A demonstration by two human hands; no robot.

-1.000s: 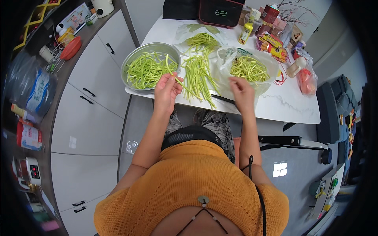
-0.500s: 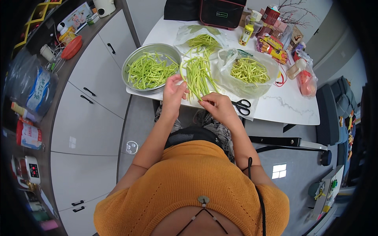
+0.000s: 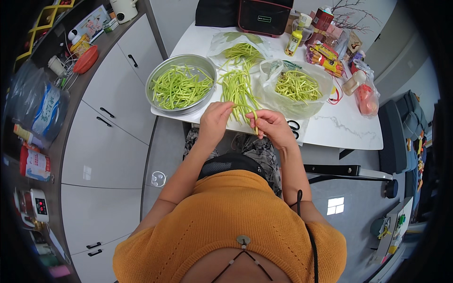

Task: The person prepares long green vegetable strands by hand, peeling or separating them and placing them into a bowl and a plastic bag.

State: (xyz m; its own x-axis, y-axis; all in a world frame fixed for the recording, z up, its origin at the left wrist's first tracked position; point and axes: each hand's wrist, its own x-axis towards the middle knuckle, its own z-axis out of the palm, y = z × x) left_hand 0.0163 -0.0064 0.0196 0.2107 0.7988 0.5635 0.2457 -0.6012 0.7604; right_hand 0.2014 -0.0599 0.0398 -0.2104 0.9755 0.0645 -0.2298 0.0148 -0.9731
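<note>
A long thin green stalk [image 3: 245, 106], perhaps a garlic scape, bends in an arch between my two hands. My left hand [image 3: 215, 121] pinches one end of it. Lower on the other side, my right hand [image 3: 272, 126] grips it between thumb and fingers, a short end sticking down. Just beyond them a loose bunch of long stalks [image 3: 237, 86] lies on the white table. At its left stands a round metal pan [image 3: 149, 95] holding cut green pieces [image 3: 181, 87]. On its right, an open plastic bag [image 3: 276, 101] contains short pieces [image 3: 297, 86].
Black-handled scissors [image 3: 293, 125] lie by my right hand, partly hidden. Another plastic bag [image 3: 219, 45] with stalks lies farther back, before a dark red-edged appliance [image 3: 265, 18]. A yellow bottle [image 3: 293, 42] and food packages [image 3: 325, 59] crowd the back right. White cabinets [image 3: 101, 155] line the left.
Both hands have shifted: the left closes from loosely parted fingers onto a stalk, and the right moves rightward. The stalk, straighter before, now arches between them. The right hand now covers part of the scissors.
</note>
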